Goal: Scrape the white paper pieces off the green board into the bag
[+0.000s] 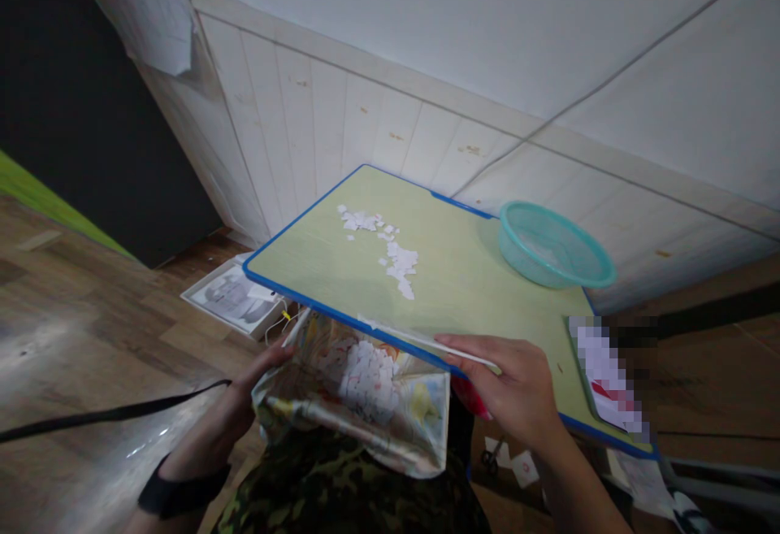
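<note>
Along the near edge of the pale green bench (pixel 469 274), holds a thin white strip (pixel 426 339) in the right hand (pixel 515 384), pinching it at its right end between thumb and fingers. Points the free end of the thin white strip to the left and slightly away from the body, with the long axis almost parallel to the blue rim of the bench. Holds it at this rim, just above the mouth of a patterned bag (pixel 423 416); cannot tell if touching the bench top along the full length.

With the left hand (pixel 277 359), supports the patterned bag at its left side; cannot tell how far spread or pressed together, because of fingers mostly hidden by the material. Has the patterned bag open upward, below the bench edge and over the lap, with the longer side also following this edge. Shows inside it a heap of white paper scraps (pixel 369 375).

On the bench top, shows more paper scraps, in two uneven clusters, forming a trail from the far left toward the near middle. At the far right, shows a turquoise basin (pixel 554 253), standing upright. On the floor at left, shows an open white box (pixel 266 324).
</note>
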